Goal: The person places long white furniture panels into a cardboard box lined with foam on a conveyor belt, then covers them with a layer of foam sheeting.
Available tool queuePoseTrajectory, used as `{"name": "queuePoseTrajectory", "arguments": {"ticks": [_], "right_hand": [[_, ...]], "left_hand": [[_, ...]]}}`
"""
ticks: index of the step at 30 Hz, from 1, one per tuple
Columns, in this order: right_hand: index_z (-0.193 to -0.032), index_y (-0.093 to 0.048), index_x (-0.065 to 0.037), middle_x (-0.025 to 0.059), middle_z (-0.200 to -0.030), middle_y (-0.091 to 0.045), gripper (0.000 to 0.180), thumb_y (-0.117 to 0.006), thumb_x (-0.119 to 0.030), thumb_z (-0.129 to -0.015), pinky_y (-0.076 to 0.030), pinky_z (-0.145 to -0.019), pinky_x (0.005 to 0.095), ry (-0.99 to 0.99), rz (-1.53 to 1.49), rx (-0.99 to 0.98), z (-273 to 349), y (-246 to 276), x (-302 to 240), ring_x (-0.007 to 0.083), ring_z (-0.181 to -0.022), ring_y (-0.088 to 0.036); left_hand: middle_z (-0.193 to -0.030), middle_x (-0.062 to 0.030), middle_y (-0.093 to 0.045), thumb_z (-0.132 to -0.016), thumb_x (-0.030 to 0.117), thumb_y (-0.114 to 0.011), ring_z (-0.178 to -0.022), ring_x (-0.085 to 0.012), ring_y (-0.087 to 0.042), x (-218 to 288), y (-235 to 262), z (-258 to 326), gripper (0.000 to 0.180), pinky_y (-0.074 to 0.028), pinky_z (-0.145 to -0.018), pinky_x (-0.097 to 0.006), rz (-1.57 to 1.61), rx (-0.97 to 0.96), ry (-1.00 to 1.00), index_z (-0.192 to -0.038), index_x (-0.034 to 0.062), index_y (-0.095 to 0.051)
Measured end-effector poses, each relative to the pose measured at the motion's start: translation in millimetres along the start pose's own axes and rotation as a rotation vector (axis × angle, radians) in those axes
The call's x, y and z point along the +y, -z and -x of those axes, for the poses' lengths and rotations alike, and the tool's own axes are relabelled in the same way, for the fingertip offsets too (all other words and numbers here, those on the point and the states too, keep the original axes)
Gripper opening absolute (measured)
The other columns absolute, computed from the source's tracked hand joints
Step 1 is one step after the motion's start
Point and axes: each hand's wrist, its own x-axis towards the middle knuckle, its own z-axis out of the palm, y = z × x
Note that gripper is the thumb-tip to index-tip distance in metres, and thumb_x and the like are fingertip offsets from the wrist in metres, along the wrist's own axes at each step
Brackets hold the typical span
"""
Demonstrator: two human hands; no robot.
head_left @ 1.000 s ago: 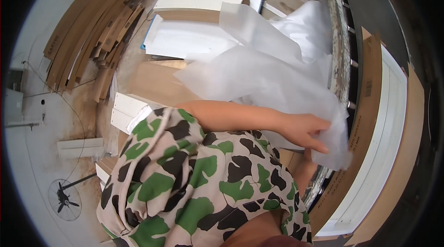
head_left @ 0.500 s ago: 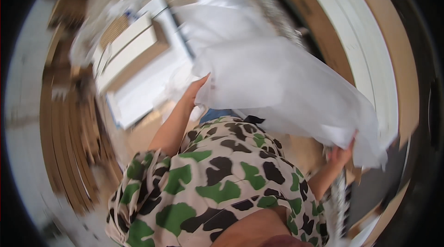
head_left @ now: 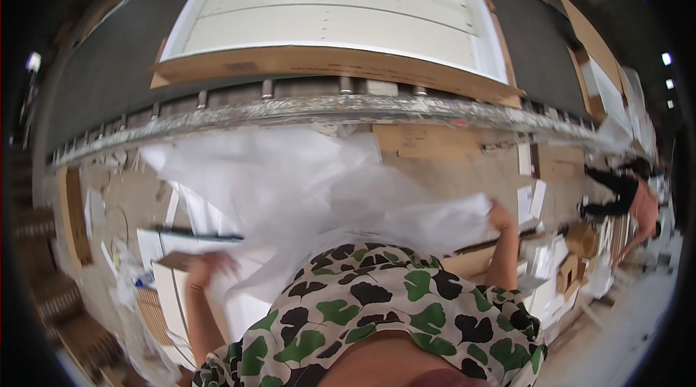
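Observation:
A thin, white, see-through foam sheet [head_left: 312, 176] billows in front of my body, between me and the conveyor's edge. Its right end is gathered in my right hand [head_left: 500, 216], whose fingers are closed on it. My left hand [head_left: 212, 268] is beside the sheet's left side, smeared by motion, so I cannot tell whether its fingers grip the edge. Beyond the sheet, an open cardboard carton [head_left: 333, 56] lies on the dark conveyor belt [head_left: 109, 68]. White boards [head_left: 326, 21] lie flat inside it, framed by white padding.
A scuffed metal rail [head_left: 290, 113] with short rollers runs along the belt's near side. White panels and a box [head_left: 170, 293] are stacked at my left, near brown cardboard strips. Another person [head_left: 631, 198] bends over at the far right. A second carton [head_left: 602, 86] sits further along the belt.
My view has swung right to face the conveyor and carton. The foam sheet has swung along with me, and my left hand now blurs beside its left side.

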Motion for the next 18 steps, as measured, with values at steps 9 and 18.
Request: {"name": "queuePoseTrajectory", "arguments": {"ticks": [9,18], "right_hand": [[-0.109,-0.051,0.002,0.0091,-0.097,-0.059,0.031,-0.054,-0.01,-0.081,-0.05,-0.067,0.0289,0.56,-1.412,0.925,35,148,-64,0.0175,-0.083,-0.059],[-0.099,-0.055,0.0,0.0072,-0.085,-0.061,0.023,-0.054,0.0,-0.076,-0.048,-0.062,0.0254,0.624,-1.454,1.307,54,239,-78,0.0137,-0.072,-0.059]], "left_hand": [[-0.103,-0.0101,-0.053,-0.087,0.023,-0.048,-0.096,-0.0206,-0.051,235,165,-55,0.029,-0.041,-0.087,-0.033,0.768,0.873,-0.837,-0.107,0.0027,-0.05],[-0.119,-0.016,-0.041,-0.088,0.023,-0.046,-0.107,-0.0262,-0.045,335,198,-137,0.039,-0.038,-0.092,-0.035,0.414,1.065,-0.84,-0.119,0.0004,-0.039]]}}
